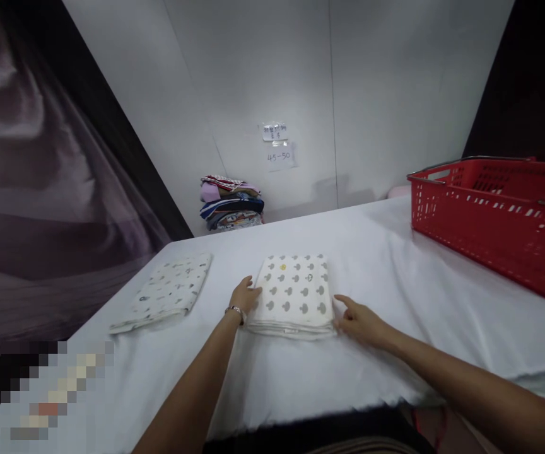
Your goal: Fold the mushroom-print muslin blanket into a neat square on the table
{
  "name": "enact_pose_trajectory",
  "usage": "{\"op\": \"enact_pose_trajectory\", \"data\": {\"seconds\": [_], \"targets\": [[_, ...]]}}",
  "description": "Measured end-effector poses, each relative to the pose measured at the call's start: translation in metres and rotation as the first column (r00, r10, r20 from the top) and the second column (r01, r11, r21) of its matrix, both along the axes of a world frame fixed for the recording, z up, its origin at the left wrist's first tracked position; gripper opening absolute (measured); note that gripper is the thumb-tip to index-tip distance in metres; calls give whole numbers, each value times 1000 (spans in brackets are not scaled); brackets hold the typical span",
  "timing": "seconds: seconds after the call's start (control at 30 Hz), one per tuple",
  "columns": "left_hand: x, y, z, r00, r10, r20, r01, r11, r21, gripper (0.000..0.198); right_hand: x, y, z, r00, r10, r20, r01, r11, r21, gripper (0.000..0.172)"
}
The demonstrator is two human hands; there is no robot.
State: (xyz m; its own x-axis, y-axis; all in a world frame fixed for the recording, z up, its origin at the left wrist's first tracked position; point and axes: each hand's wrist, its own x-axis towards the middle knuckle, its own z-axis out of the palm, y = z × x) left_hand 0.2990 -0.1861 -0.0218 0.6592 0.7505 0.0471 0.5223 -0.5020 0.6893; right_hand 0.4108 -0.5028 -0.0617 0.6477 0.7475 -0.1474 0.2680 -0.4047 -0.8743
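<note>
A folded white cloth with grey tree-like prints point(294, 293) lies flat on the white-covered table point(395, 271) in front of me. My left hand point(245, 296) rests against its left edge, fingers curled onto the fabric; a bracelet sits on that wrist. At the cloth's near right corner my right hand point(357, 320) touches the edge with fingers slightly apart. Neither hand lifts the cloth. A second folded white cloth with small scattered prints point(168, 291) lies further left, apart from both hands.
A red plastic basket point(494, 217) with metal handles stands at the right of the table. A pile of folded coloured fabrics point(231, 203) sits at the back by the white wall. A dark curtain hangs on the left.
</note>
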Motion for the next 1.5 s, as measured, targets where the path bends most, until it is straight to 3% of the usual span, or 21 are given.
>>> {"op": "enact_pose_trajectory", "data": {"seconds": [0.07, 0.13, 0.23, 0.27, 0.33, 0.47, 0.57, 0.67, 0.77, 0.87, 0.97, 1.07, 1.2, 1.3, 1.5], "targets": [[-10, -14, 0, 995, -93, 21, 88, 982, 168, 43, 24, 4, 6, 996, -73, 58, 73, 997, 6, 54], [-23, -39, -3, 965, -261, 27, 232, 896, 378, 38, 56, 13, 14, 993, -107, 55, 106, 994, 28, 44], [-43, -82, -11, 831, -546, -104, 493, 637, 593, 46, 98, 38, 26, 978, -146, 148, 148, 989, 0, 36], [-48, -94, -14, 777, -605, -172, 566, 553, 611, 53, 108, 48, 28, 972, -150, 183, 155, 988, -12, 38], [-53, -112, -18, 707, -650, -279, 651, 445, 615, 60, 124, 69, 29, 962, -128, 241, 137, 990, -23, 48], [-48, -121, -24, 714, -614, -336, 654, 412, 634, 56, 141, 102, 24, 949, -11, 315, 26, 999, -42, 62], [-42, -116, -28, 722, -590, -363, 648, 391, 654, 56, 148, 109, 23, 934, 64, 351, -40, 996, -76, 54], [-48, -98, -28, 709, -584, -395, 653, 334, 679, 55, 143, 96, 26, 919, 96, 382, -50, 990, -129, 45], [-61, -58, -25, 745, -539, -394, 625, 356, 695, 52, 119, 65, 29, 909, 94, 406, -22, 984, -178, 39], [-70, -14, -20, 813, -436, -387, 576, 503, 644, 53, 82, 30, 28, 905, 141, 400, -64, 978, -200, 33], [-70, 7, -18, 823, -459, -334, 566, 615, 549, 61, 56, 6, 25, 875, 192, 444, -145, 980, -136, 37], [-67, -1, -13, 820, -543, -181, 555, 677, 483, 61, 46, -1, 21, 800, 134, 585, -142, 989, -31, 40], [-72, -37, -5, 813, -582, 12, 511, 725, 462, 43, 45, 6, 19, 686, 131, 716, -271, 959, 85, 31], [-79, -61, -5, 831, -556, -6, 472, 700, 536, 25, 47, 13, 18, 636, 161, 755, -342, 935, 89, 28], [-80, -72, -16, 865, -485, -127, 440, 611, 659, 21, 57, 20, 14, 645, 225, 730, -369, 929, 40, 29]]}}
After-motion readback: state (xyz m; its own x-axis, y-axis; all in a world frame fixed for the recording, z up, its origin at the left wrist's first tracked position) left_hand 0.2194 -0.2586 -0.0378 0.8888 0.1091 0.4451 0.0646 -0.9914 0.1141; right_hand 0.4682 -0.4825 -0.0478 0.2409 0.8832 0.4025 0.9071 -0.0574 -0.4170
